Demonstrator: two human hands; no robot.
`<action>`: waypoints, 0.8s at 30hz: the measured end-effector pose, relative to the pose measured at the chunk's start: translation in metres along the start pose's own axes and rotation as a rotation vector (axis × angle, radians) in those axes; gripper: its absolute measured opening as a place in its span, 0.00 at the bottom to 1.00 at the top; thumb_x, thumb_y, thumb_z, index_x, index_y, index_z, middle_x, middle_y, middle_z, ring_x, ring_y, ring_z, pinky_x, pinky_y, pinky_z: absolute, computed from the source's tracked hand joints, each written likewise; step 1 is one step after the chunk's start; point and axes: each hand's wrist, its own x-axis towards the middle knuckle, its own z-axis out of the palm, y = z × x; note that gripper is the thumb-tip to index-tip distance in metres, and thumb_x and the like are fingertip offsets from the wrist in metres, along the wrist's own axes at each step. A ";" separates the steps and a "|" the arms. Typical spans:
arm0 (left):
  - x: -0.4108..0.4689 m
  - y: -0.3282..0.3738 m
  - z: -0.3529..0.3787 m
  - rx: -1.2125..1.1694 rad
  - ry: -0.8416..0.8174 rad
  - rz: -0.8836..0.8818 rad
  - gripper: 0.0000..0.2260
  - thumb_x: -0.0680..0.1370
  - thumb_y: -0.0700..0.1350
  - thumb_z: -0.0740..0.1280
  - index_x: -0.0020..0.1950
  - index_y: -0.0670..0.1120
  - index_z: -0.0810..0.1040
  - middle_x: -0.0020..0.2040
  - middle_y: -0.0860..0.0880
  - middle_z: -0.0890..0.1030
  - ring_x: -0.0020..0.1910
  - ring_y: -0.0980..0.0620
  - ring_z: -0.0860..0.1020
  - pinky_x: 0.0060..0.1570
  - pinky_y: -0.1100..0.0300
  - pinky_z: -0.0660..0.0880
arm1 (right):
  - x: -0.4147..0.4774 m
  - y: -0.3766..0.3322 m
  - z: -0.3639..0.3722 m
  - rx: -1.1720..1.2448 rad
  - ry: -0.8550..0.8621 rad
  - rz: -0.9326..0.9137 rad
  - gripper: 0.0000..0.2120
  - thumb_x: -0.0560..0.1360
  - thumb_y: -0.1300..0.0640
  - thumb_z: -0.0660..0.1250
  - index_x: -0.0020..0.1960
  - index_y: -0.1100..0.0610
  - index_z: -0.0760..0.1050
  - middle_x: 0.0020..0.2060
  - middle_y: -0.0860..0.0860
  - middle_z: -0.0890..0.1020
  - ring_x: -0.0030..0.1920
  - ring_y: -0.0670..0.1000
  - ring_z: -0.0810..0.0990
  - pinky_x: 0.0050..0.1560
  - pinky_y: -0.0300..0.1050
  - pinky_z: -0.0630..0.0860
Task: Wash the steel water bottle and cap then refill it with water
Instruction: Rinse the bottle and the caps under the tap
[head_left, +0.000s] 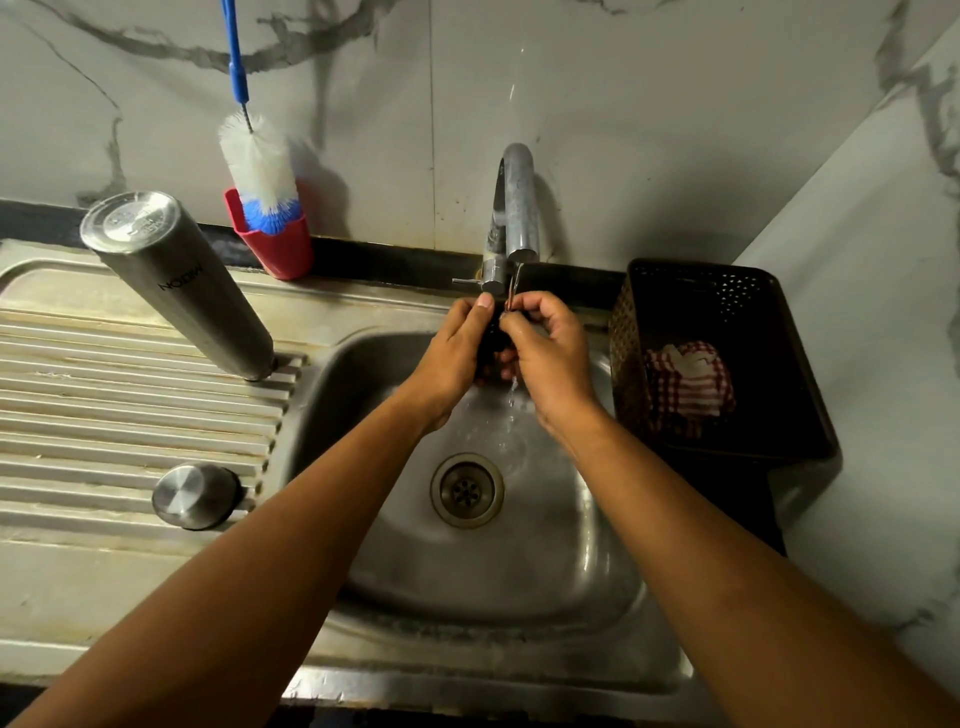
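Left hand (453, 358), right hand (549, 357) both clasp small dark object (491, 336) under tap (517, 202); steel bottle (182, 283) inverted, cap (195, 494) lying left of tap.

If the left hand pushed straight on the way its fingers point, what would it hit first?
Likely the tap base, just beyond the left hand, which grips a small dark part; depth is unclear.
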 end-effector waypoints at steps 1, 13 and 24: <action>0.001 0.000 -0.002 0.011 -0.003 -0.004 0.19 0.88 0.55 0.53 0.67 0.42 0.71 0.41 0.47 0.77 0.33 0.60 0.78 0.33 0.67 0.75 | -0.001 0.000 0.000 0.019 0.002 0.023 0.05 0.80 0.59 0.68 0.55 0.56 0.79 0.51 0.59 0.83 0.35 0.48 0.81 0.33 0.42 0.78; -0.001 -0.005 -0.014 0.061 -0.053 0.008 0.12 0.87 0.49 0.60 0.71 0.53 0.73 0.60 0.45 0.80 0.58 0.44 0.82 0.55 0.52 0.83 | 0.003 -0.007 -0.023 0.387 -0.223 0.403 0.09 0.80 0.66 0.66 0.59 0.59 0.74 0.49 0.61 0.83 0.43 0.57 0.86 0.45 0.52 0.85; 0.005 -0.012 -0.010 0.066 0.068 0.092 0.21 0.77 0.43 0.77 0.69 0.51 0.78 0.64 0.47 0.80 0.63 0.45 0.81 0.61 0.47 0.82 | -0.001 -0.004 -0.007 0.562 -0.166 0.482 0.20 0.84 0.48 0.63 0.71 0.58 0.74 0.60 0.61 0.84 0.57 0.59 0.86 0.49 0.53 0.84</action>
